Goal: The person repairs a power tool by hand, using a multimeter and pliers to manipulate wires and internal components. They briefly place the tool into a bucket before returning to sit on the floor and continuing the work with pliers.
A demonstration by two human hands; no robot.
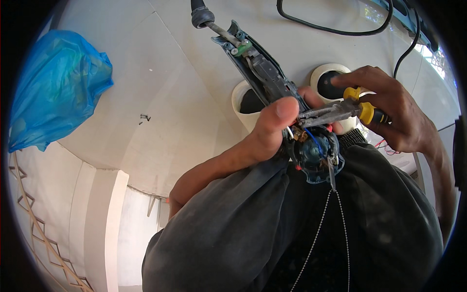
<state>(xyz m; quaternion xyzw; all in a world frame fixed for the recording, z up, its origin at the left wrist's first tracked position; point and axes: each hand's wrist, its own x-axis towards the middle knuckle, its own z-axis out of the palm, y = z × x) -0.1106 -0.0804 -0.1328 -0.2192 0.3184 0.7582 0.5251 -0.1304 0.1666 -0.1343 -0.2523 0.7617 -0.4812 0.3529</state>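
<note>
My left hand (277,119) grips an opened power tool, its dark teal half-shell (265,68) slanting from upper left to lower right. Inside the shell sit a dark switch block, a green part and a grey cord running out at the top. At the lower end are a round motor section (314,153), a blue wire and small red parts. Pliers (335,112) with worn metal jaws and yellow-and-black handles are in my right hand (396,107). Their jaw tips reach the wiring beside my left thumb. Whether they pinch a wire I cannot tell.
A blue plastic bag (63,87) lies at the left. Several small screws (145,117) rest on the pale surface. Two white-rimmed round things with dark middles stand behind the tool. A black cable (340,33) curves at the top. A ball chain (346,228) hangs over my lap.
</note>
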